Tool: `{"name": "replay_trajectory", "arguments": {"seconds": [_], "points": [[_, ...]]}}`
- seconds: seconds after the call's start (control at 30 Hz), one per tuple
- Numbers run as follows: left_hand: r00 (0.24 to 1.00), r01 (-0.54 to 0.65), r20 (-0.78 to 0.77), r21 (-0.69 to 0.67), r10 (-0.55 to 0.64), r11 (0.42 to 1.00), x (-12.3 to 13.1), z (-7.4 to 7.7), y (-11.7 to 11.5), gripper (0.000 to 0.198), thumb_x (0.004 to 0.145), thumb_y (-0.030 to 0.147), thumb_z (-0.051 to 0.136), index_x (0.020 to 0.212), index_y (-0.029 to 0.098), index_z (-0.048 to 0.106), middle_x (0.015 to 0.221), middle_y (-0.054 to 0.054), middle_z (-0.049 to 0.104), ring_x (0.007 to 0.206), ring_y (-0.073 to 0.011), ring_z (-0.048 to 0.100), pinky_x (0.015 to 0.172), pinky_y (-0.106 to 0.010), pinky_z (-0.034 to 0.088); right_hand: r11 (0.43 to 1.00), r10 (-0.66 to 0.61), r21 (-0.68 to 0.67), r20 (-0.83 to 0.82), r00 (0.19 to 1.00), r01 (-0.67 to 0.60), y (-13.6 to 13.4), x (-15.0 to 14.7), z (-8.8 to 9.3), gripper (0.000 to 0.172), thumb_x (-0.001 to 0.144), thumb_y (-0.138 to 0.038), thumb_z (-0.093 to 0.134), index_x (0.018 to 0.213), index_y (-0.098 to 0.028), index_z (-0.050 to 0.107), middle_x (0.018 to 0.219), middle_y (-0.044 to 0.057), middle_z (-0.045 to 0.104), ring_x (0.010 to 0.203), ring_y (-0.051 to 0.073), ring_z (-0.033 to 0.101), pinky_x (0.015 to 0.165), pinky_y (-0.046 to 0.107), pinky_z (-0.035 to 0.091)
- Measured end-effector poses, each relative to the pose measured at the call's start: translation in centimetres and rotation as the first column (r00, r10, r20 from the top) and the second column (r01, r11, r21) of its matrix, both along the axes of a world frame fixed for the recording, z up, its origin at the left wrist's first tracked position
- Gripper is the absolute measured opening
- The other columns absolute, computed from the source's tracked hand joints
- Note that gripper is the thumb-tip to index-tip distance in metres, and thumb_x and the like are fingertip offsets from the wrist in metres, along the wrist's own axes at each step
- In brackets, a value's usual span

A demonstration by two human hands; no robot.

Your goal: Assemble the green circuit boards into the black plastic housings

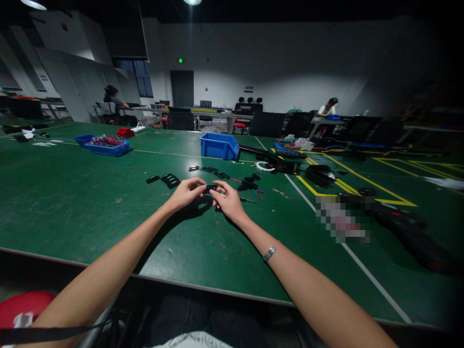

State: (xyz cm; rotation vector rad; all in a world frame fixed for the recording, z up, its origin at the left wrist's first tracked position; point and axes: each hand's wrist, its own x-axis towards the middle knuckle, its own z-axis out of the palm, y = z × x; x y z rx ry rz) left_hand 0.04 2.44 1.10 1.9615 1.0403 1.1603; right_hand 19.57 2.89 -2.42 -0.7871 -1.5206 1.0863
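Both my hands meet over the green table [72, 203] around a small black part [210, 189]. My left hand [185, 192] pinches its left end with curled fingers. My right hand [228, 199] grips its right end, and a metal band shows on that forearm. Several more small black parts [169, 180] lie just beyond my hands, and others [249, 184] lie to the right with short red and blue wires [259, 194].
A blue bin [219, 145] stands behind the parts. A blue tray [107, 146] of coloured pieces sits at the far left. Tools, cables and black cases [319, 175] lie to the right. Two people sit at desks along the back wall.
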Motion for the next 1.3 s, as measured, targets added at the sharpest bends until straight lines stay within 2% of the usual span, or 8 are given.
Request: {"name": "replay_trajectory", "arguments": {"seconds": [0.23, 0.37, 0.53, 0.83, 1.1, 1.3], "points": [[0.997, 0.028, 0.068, 0.002, -0.028, 1.000, -0.01, -0.04, 0.23, 0.031, 0.090, 0.040, 0.061, 0.103, 0.013, 0.070, 0.081, -0.004, 0.070, 0.064, -0.0137, 0.063, 0.063, -0.024, 0.051, 1.000, -0.012, 0.015, 0.020, 1.000, 0.011, 0.00, -0.04, 0.03, 0.051, 0.082, -0.049, 0.070, 0.121, -0.018, 0.059, 0.084, 0.000, 0.062, 0.052, 0.009, 0.060, 0.040, 0.019, 0.044], [0.994, 0.044, 0.099, 0.003, -0.044, 0.999, 0.01, -0.04, 0.36, 0.031, 0.090, 0.041, 0.062, 0.102, 0.014, 0.071, 0.091, -0.006, 0.071, 0.072, -0.0149, 0.064, 0.065, -0.025, 0.053, 1.000, -0.011, 0.021, 0.031, 0.999, 0.010, 0.09, -0.01, -0.05, 0.050, 0.082, -0.049, 0.070, 0.120, -0.018, 0.060, 0.083, 0.001, 0.063, 0.051, 0.010, 0.059, 0.040, 0.019, 0.044], [0.992, 0.069, 0.101, 0.007, -0.069, 0.998, 0.09, -0.07, 0.45, 0.032, 0.089, 0.042, 0.063, 0.100, 0.013, 0.072, 0.095, -0.008, 0.072, 0.079, -0.0167, 0.065, 0.068, -0.026, 0.054, 1.000, -0.003, 0.023, 0.026, 1.000, 0.002, 0.10, 0.04, -0.12, 0.048, 0.082, -0.049, 0.069, 0.119, -0.018, 0.061, 0.088, 0.003, 0.065, 0.052, 0.010, 0.060, 0.039, 0.020, 0.044], [0.993, 0.072, 0.090, 0.005, -0.072, 0.997, -0.09, 0.15, 0.37, 0.030, 0.090, 0.039, 0.064, 0.102, 0.013, 0.073, 0.090, -0.006, 0.072, 0.075, -0.0149, 0.064, 0.072, -0.025, 0.050, 1.000, 0.010, 0.003, 0.025, 1.000, -0.010, 0.04, 0.02, 0.04, 0.045, 0.082, -0.048, 0.071, 0.114, -0.017, 0.062, 0.078, 0.000, 0.064, 0.050, 0.010, 0.059, 0.039, 0.020, 0.044], [0.992, 0.089, 0.092, 0.018, -0.090, 0.996, 0.00, -0.20, 0.69, 0.031, 0.089, 0.039, 0.065, 0.102, 0.012, 0.073, 0.095, -0.008, 0.073, 0.085, -0.0176, 0.065, 0.079, -0.027, 0.049, 1.000, 0.006, -0.015, 0.022, 1.000, -0.006, -0.22, 0.12, 0.34, 0.048, 0.083, -0.044, 0.070, 0.121, -0.017, 0.061, 0.078, 0.000, 0.062, 0.052, 0.010, 0.059, 0.039, 0.019, 0.044], [0.992, 0.098, 0.079, -0.002, -0.097, 0.995, -0.06, -0.22, 0.84, 0.031, 0.089, 0.039, 0.064, 0.102, 0.012, 0.073, 0.095, -0.008, 0.073, 0.084, -0.0175, 0.065, 0.077, -0.026, 0.047, 1.000, -0.012, 0.010, 0.015, 1.000, 0.012, 0.09, 0.18, -0.04, 0.045, 0.083, -0.043, 0.070, 0.120, -0.017, 0.062, 0.080, 0.000, 0.062, 0.054, 0.011, 0.060, 0.041, 0.020, 0.046]]}}
